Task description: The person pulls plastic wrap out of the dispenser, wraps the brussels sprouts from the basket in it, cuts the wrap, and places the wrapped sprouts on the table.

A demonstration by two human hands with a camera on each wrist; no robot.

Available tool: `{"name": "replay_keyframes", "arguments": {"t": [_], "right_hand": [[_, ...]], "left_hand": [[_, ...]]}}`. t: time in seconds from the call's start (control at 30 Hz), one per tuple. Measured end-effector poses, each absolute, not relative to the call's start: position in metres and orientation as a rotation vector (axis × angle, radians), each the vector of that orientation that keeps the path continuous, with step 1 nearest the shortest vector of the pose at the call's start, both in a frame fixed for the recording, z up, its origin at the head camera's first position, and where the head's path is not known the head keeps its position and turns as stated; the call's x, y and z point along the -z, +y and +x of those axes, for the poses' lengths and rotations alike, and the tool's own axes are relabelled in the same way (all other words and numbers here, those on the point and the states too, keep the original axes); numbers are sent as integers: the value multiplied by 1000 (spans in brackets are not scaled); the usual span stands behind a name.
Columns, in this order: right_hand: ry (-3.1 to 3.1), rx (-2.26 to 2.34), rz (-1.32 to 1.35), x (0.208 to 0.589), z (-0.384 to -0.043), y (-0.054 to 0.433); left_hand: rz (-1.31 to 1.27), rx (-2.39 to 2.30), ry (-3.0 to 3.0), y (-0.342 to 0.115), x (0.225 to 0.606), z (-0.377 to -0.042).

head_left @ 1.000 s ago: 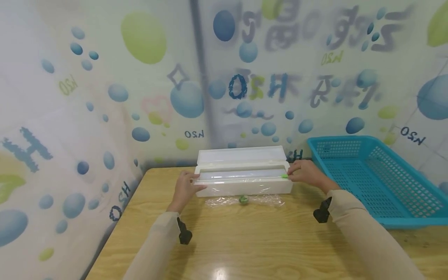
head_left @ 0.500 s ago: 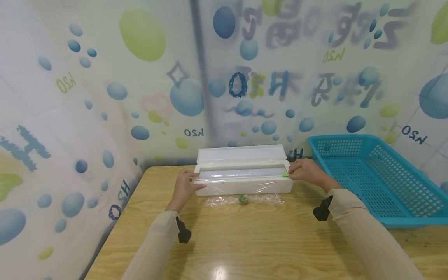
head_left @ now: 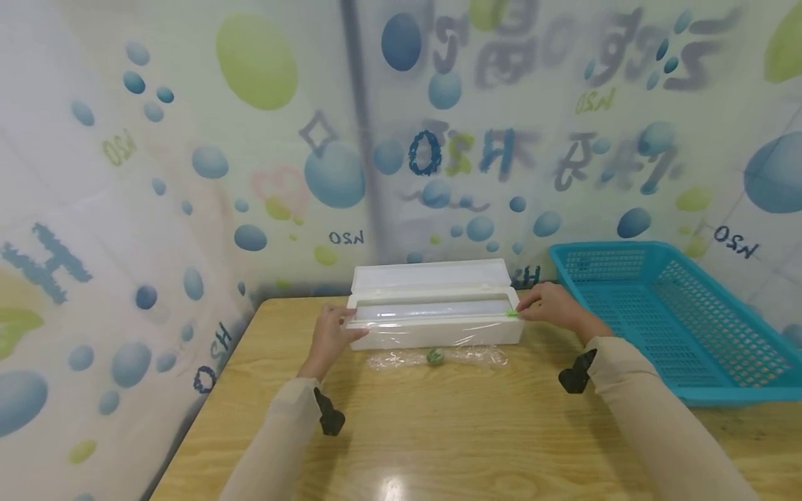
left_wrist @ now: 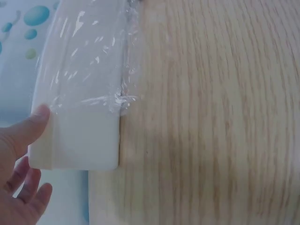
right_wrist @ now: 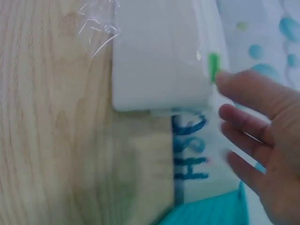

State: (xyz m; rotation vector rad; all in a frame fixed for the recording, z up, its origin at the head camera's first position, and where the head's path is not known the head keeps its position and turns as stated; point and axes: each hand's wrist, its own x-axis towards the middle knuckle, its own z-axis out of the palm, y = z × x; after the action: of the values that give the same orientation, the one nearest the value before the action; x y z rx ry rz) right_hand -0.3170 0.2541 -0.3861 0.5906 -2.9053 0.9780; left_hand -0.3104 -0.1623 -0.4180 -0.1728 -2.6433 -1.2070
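Observation:
A long white cling film dispenser (head_left: 438, 334) stands on the table with its lid (head_left: 432, 277) raised behind it. Inside lies a pale roll (head_left: 432, 310). Clear film hangs over the front, and its crumpled end (head_left: 476, 357) lies on the tabletop with a round green lump (head_left: 435, 356) at its middle. My left hand (head_left: 327, 335) holds the dispenser's left end, thumb on the front edge (left_wrist: 43, 117) and fingers past the end. At the right end, my right hand (head_left: 551, 307) has its fingertips on a small green slide cutter (right_wrist: 214, 65); part of that grip is hidden.
A teal plastic basket (head_left: 683, 396) with mesh sides stands at the right, close to my right forearm. Behind the wooden table (head_left: 438, 431) hangs a wall covering (head_left: 301, 104) printed with blue and green bubbles. Black wrist cameras (head_left: 328, 414) sit on both wrists.
The green slide cutter and my right fingertips have shifted slightly rightward along the dispenser. My left hand, the film and the basket hold their places.

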Motion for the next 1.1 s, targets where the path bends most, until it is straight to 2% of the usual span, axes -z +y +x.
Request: {"name": "replay_keyframes", "arguments": {"t": [0.27,0.47,1.1], "right_hand": [[-2851,-991,725,386,-318,220],[-2876,-982,686,399,-319,202],[-2755,-912,667,405,-312,198]], "left_hand": [[-210,1185,-2622,-157,419,-306],[-187,1219,-2605,-154,418,-302],[-349,1204,-2587,-160,416,-288]]}}
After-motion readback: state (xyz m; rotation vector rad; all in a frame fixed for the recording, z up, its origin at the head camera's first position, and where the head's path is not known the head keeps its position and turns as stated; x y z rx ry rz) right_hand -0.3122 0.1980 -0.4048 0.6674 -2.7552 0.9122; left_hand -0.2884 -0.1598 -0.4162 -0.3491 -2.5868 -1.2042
